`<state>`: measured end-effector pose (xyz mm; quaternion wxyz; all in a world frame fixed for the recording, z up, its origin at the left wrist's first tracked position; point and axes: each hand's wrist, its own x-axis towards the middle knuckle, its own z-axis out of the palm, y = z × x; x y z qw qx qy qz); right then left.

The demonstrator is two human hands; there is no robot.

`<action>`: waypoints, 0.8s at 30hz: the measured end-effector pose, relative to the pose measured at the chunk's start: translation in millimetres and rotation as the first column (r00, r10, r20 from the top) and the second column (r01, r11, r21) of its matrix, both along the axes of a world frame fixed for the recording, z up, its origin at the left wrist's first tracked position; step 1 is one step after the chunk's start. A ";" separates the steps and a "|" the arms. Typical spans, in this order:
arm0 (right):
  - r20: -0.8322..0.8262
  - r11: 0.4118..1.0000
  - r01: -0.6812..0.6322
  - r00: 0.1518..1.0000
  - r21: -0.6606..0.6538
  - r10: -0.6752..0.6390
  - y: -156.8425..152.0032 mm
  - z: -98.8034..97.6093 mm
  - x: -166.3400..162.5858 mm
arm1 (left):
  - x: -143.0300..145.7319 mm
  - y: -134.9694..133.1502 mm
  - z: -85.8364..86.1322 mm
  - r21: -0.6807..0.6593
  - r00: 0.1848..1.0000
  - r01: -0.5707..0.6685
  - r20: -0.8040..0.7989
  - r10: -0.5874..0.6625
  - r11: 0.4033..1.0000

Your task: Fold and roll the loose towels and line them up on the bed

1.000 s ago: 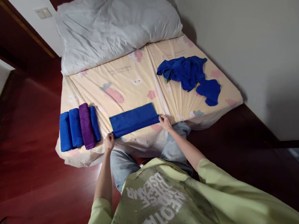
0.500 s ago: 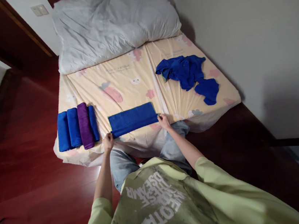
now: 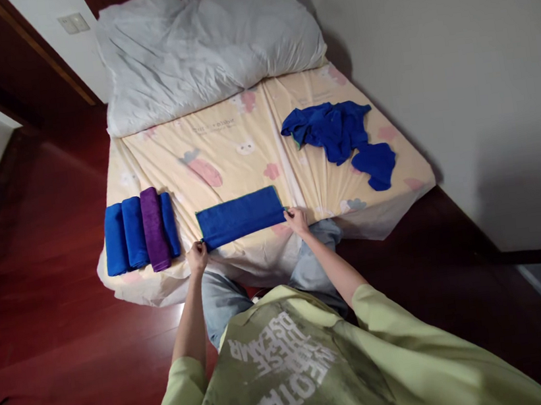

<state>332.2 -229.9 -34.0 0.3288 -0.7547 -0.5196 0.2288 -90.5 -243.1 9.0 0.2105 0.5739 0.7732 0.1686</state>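
Note:
A blue towel (image 3: 240, 216) with a thin green edge lies as a long flat strip near the front of the bed. My left hand (image 3: 198, 256) pinches its near left corner, and my right hand (image 3: 296, 221) grips the near right one. Left of it, several rolled or folded towels stand side by side: blue ones (image 3: 115, 239) and a purple towel (image 3: 154, 230). Toward the right of the bed sits a crumpled heap of blue cloths (image 3: 330, 127), with a smaller blue piece (image 3: 376, 165) at its near side.
The bed (image 3: 225, 158) has a yellow patterned sheet and a big white pillow or quilt (image 3: 210, 44) across its far end. A white wall (image 3: 472, 69) rises on the right. Dark red wooden floor (image 3: 67, 322) surrounds the near and left sides.
Almost nothing differs. Both hands keep hold of the towel's near corners, and the whole view has shifted very slightly.

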 end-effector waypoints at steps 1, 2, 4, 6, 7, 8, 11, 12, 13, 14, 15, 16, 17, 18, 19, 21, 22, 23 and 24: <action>-0.007 1.000 0.008 1.000 0.000 -0.008 0.0 0.2 -0.4 | 0.8 0.3 0.8 -0.001 1.000 -0.002 -0.002 0.002 1.000; -0.012 1.000 0.013 1.000 0.001 -0.013 0.0 0.3 -0.8 | 1.5 0.7 1.5 -0.001 1.000 -0.004 -0.002 0.004 1.000; -0.014 1.000 0.026 1.000 0.003 -0.026 0.3 0.1 -2.1 | 2.7 1.8 2.4 -0.005 1.000 -0.011 0.003 0.011 1.000; -0.001 0.999 0.037 0.999 0.000 -0.037 0.8 0.1 -3.7 | 3.7 3.1 2.5 -0.010 1.000 -0.021 0.009 0.021 1.000; 0.012 0.999 0.037 0.999 -0.001 -0.037 1.0 0.3 -4.4 | 4.3 3.5 2.1 -0.012 1.000 -0.026 0.010 0.026 1.000; 0.028 1.000 0.030 0.999 0.000 -0.030 1.1 0.9 -5.0 | 5.0 3.7 1.6 -0.013 0.999 -0.031 0.010 0.031 0.999; 0.105 0.999 -0.027 0.994 0.042 0.022 0.0 5.0 -6.1 | 7.3 1.5 -1.1 -0.008 0.999 -0.033 -0.005 0.033 0.999; 0.142 0.997 -0.052 0.989 0.063 0.042 -1.0 6.9 -6.3 | 8.0 -0.1 -2.0 0.003 0.999 -0.036 -0.018 0.036 0.999; 0.186 0.993 -0.084 0.980 0.083 0.067 -2.3 9.0 -6.4 | 8.5 -2.1 -2.8 0.026 0.998 -0.042 -0.039 0.043 0.999; 0.234 0.987 -0.124 0.967 0.099 0.098 -3.8 10.9 -6.6 | 8.7 -4.3 -3.5 0.058 0.996 -0.050 -0.069 0.054 0.997; 0.285 0.979 -0.175 0.949 0.107 0.138 -5.3 12.4 -6.9 | 8.6 -6.4 -4.0 0.094 0.993 -0.047 -0.103 0.056 0.994; 0.333 0.966 -0.235 0.924 0.105 0.188 -6.7 13.5 -7.2 | 8.0 -8.4 -4.5 0.130 0.989 -0.024 -0.140 0.042 0.991; 0.377 0.949 -0.302 0.893 0.094 0.246 -8.0 14.0 -7.4 | 7.0 -10.2 -5.0 0.159 0.985 0.029 -0.174 0.000 0.987; 0.413 0.927 -0.366 0.858 0.078 0.304 -9.0 14.0 -7.4 | 5.7 -11.6 -5.8 0.178 0.977 0.111 -0.201 -0.075 0.978; 0.439 0.904 -0.423 0.824 0.057 0.358 -9.9 13.6 -7.2 | 4.1 -12.7 -6.9 0.186 0.960 0.216 -0.218 -0.174 0.959; 0.464 0.866 -0.500 0.772 0.019 0.435 -11.6 12.5 -5.5 | 1.1 -14.3 -10.4 0.190 0.902 0.410 -0.232 -0.365 0.892; 0.467 0.852 -0.524 0.755 0.008 0.460 -12.7 12.2 -3.9 | -0.2 -15.0 -12.6 0.191 0.874 0.471 -0.234 -0.427 0.861; 0.469 0.840 -0.543 0.743 0.005 0.477 -14.2 12.3 -1.8 | -1.1 -15.8 -15.0 0.191 0.853 0.510 -0.235 -0.465 0.839; 0.472 0.828 -0.560 0.732 0.006 0.492 -16.0 12.9 0.5 | -1.6 -16.7 -17.3 0.191 0.841 0.530 -0.239 -0.485 0.826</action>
